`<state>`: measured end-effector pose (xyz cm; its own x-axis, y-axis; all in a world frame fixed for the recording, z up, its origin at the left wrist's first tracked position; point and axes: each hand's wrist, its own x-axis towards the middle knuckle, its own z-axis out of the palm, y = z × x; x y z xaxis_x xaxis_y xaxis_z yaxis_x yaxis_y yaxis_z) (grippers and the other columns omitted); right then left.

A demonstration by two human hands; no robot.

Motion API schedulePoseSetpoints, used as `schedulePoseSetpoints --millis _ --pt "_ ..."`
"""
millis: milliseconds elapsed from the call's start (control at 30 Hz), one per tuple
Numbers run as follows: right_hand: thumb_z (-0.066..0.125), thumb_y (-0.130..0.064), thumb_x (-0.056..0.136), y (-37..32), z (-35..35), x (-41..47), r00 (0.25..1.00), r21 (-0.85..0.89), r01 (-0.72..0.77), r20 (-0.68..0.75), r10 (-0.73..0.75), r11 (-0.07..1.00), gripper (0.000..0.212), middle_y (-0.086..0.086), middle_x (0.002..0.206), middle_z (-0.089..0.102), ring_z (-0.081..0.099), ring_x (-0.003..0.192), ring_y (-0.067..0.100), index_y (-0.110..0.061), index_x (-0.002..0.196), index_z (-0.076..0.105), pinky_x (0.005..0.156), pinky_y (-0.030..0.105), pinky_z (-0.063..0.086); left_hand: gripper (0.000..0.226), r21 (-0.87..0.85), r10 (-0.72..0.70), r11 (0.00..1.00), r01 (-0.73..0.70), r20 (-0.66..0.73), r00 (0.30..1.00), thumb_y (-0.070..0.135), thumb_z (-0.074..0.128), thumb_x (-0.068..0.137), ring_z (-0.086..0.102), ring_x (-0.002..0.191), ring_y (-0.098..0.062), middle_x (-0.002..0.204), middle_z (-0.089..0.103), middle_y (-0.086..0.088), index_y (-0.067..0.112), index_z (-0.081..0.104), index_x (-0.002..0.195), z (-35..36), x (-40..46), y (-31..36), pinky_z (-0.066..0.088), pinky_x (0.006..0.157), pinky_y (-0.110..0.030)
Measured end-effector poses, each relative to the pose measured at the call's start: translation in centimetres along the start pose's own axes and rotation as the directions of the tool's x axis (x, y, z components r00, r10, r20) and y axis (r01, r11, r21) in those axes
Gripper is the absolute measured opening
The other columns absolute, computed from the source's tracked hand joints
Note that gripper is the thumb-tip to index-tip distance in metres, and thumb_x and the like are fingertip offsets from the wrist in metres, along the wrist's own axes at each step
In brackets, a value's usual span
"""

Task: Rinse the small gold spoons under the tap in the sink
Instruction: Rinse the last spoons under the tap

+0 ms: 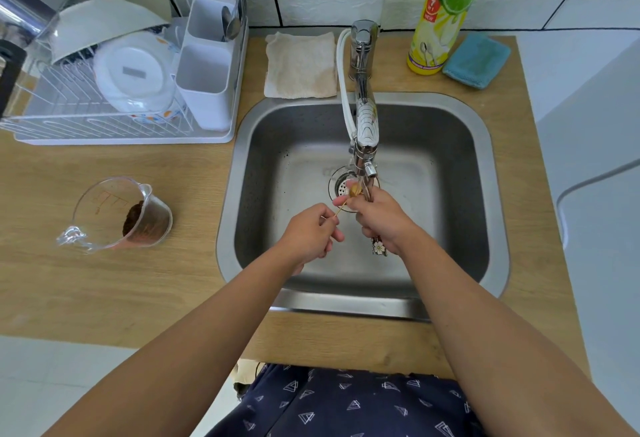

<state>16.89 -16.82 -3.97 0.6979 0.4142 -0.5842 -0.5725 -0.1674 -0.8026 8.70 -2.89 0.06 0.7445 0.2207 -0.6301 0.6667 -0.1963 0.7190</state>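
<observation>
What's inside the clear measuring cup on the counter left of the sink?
The measuring cup holds a brown clump, perhaps coffee grounds, against its wall. What lies under that clump cannot be seen.

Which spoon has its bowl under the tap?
The gold spoon whose thin handle the left hand pinches, bowl up at the stream. The others sit bunched in the right hand, flower-charm ends hanging below.

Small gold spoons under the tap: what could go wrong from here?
1. The left hand pinches only the thin handle end of one small gold spoon; wet, it could slip and drop onto the round drain strainer right below.
2. The right hand grips more spoons in a bundle, with a flower-shaped handle end hanging beneath; one may slide out.
3. Water hitting the spoon bowl could splash over the steel sink rim onto the wooden counter.
</observation>
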Motion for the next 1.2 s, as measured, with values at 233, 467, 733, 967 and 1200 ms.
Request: schedulePoseSetpoints --millis 233,467,733,967,1200 --pt "0.088 -0.027 0.078 0.2 0.3 0.0 0.998 0.057 0.052 -0.047 -0.049 0.997 0.036 -0.011 0.064 0.055 0.037 0.043 0.002 -0.024 0.108 0.069 0.038 0.018 0.029 0.015 -0.057 0.041 0.998 -0.038 0.051 0.998 0.019 0.049 0.105 0.055 0.057 -0.010 0.085 0.072 -0.007 0.011 0.061 0.103 -0.7 -0.3 -0.6 0.045 0.049 -0.023" --pt "0.050 -0.036 0.106 -0.4 0.0 -0.1 0.956 0.086 0.074 -0.289 -0.046 0.993 0.029 0.004 0.088 0.082 0.037 0.035 0.002 -0.015 0.107 0.070 0.044 0.022 0.030 0.019 -0.164 0.034 0.986 -0.009 0.150 0.988 0.016 0.049 0.105 0.055 0.056 -0.007 0.081 0.070 -0.002 0.010 0.066 0.109 -0.2 0.2 -0.4 0.044 0.050 -0.020" --pt "0.065 -0.031 0.101 -1.2 -3.4 -2.0 0.934 0.192 0.117 -0.355 -0.042 0.974 0.022 0.002 0.093 0.080 0.023 0.039 0.007 -0.021 0.086 0.077 0.039 0.024 0.025 0.014 -0.263 -0.038 0.962 0.078 0.154 0.987 0.031 0.074 0.092 0.043 0.044 -0.003 0.076 0.075 0.001 0.017 0.076 0.089 1.0 4.4 3.0 0.027 0.037 -0.015" --pt "0.060 -0.028 0.105 -2.0 -5.4 -2.2 0.901 0.367 0.190 -0.433 -0.014 0.910 0.015 0.006 0.108 0.080 0.025 0.037 0.003 -0.013 0.104 0.061 0.036 0.018 0.028 0.016 -0.558 0.065 0.809 0.185 0.399 0.915 0.016 0.056 0.103 0.075 0.080 -0.013 0.083 0.077 -0.004 0.005 0.063 0.112 2.4 5.3 4.1 0.058 0.068 -0.019" --pt "0.073 -0.018 0.096 -1.2 -1.3 -1.5 0.977 0.318 0.050 -0.211 0.019 0.947 0.009 0.003 0.069 0.053 0.024 0.040 0.004 -0.020 0.090 0.079 0.036 0.020 0.024 0.035 -0.137 0.054 0.990 -0.028 0.196 0.979 0.039 0.042 0.107 0.029 0.044 -0.005 0.050 0.037 0.015 0.018 0.057 0.084 1.8 3.1 2.7 0.025 0.040 -0.017"
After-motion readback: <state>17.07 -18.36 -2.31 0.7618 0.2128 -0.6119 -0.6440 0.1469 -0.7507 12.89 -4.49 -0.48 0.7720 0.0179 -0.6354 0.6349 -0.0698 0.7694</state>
